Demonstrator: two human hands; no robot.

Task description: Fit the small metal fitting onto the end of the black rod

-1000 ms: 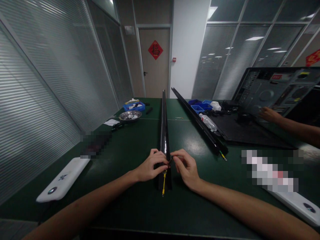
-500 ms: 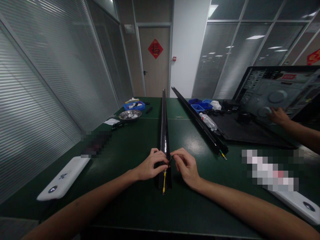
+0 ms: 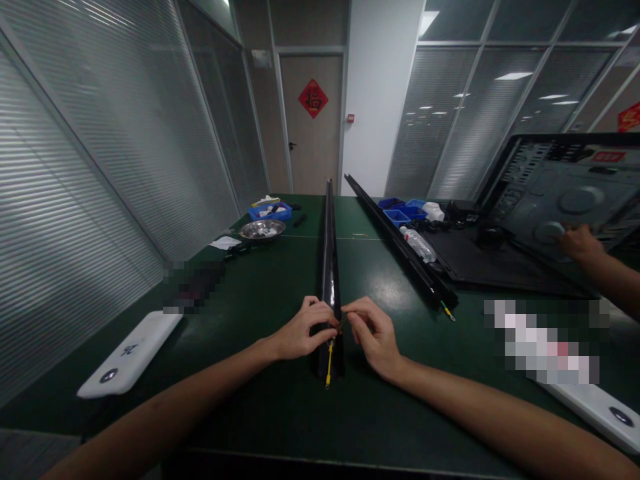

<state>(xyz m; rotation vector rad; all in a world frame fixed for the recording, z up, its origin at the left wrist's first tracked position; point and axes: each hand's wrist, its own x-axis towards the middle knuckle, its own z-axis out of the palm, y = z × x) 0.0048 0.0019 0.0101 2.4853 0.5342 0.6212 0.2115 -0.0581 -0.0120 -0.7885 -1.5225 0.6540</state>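
A long black channel-shaped rail lies lengthwise down the middle of the green table, its near end between my hands. My left hand rests across that end, thumb and fingers pinched together over the channel. From the right, my right hand pinches at the same spot, thumb against forefinger. Something small and thin shows between the two sets of fingertips, too dark to name. A yellow wire with a ring terminal sticks out of the rail toward me, just below my left fingertips.
A second black rail lies slantwise at the right, with a green-yellow wire. Beyond it are a plastic bottle, blue bins and a large dark panel, touched by another person's hand. A metal bowl stands at left.
My hands stay at the rail's near end with hardly any movement. The other person's hand and the large panel at the right have shifted further right.
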